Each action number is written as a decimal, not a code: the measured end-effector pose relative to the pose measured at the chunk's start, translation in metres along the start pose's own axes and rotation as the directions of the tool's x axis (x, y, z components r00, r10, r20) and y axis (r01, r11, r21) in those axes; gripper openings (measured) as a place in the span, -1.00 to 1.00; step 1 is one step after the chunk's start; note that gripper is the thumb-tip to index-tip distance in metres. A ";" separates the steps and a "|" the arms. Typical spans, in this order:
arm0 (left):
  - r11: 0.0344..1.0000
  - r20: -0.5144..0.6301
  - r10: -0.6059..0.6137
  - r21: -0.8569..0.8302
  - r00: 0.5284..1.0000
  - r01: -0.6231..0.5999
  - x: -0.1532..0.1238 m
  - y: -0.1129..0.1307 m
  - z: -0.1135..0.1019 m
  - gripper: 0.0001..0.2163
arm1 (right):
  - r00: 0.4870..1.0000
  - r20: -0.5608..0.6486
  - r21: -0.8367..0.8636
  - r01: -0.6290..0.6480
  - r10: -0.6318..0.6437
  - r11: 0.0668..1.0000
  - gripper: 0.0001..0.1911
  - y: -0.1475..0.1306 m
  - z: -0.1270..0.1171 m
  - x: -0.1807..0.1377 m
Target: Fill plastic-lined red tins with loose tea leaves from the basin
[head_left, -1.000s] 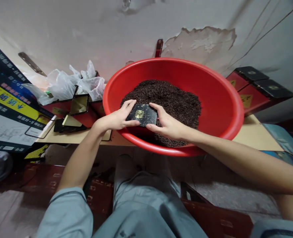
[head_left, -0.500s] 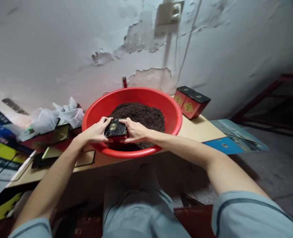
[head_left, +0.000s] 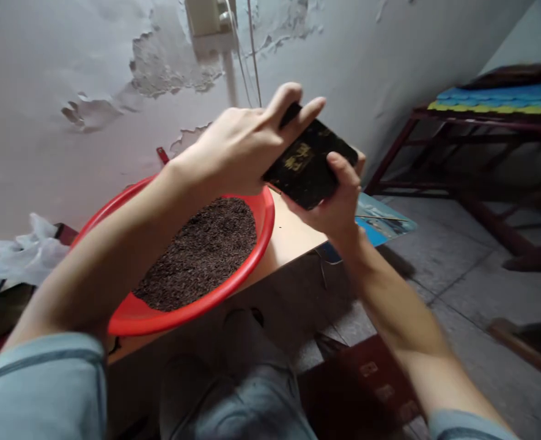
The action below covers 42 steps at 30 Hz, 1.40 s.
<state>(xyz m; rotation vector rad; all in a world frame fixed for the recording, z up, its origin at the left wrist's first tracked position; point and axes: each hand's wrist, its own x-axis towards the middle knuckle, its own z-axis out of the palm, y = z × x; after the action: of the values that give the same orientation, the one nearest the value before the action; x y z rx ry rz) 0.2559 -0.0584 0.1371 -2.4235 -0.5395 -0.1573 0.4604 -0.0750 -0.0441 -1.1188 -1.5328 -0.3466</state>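
Black tin [head_left: 313, 168] now right of the red basin [head_left: 208, 302], between left hand [head_left: 245, 140] and right hand [head_left: 338, 205], in their grip.

Single head-worn view — facing forward, down; left hand [head_left: 240, 146] and right hand [head_left: 340, 205] close — wall [head_left: 366, 61] farther behind.

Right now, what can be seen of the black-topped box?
The box shows a squarish black top with gold marks near the middle; its sides are mostly hidden and its material is unclear. It is held tilted in the air, right of the red tub in view. The left hand touches its upper-left part; the right hand grips its lower-right side.
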 end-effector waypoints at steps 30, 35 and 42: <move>0.910 0.497 0.058 -0.382 0.866 0.159 0.237 0.065 0.257 -0.10 | 0.872 0.034 -0.219 -0.471 0.489 0.855 -0.10 0.260 0.050 -0.068; 0.913 0.507 0.018 -0.360 0.862 0.193 0.234 0.049 0.265 -0.12 | 0.876 0.042 -0.206 -0.463 0.481 0.862 -0.09 0.257 0.078 -0.057; 0.903 0.533 -0.107 -0.301 0.839 0.306 0.222 0.016 0.288 -0.21 | 0.870 0.070 -0.201 -0.466 0.487 0.862 -0.08 0.247 0.139 -0.036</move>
<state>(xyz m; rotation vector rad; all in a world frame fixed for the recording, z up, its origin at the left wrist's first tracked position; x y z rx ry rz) 0.4583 0.1839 -0.0442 -2.7790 -1.1065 0.3329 0.5685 0.1349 -0.2054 -1.6419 -1.2830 -0.0751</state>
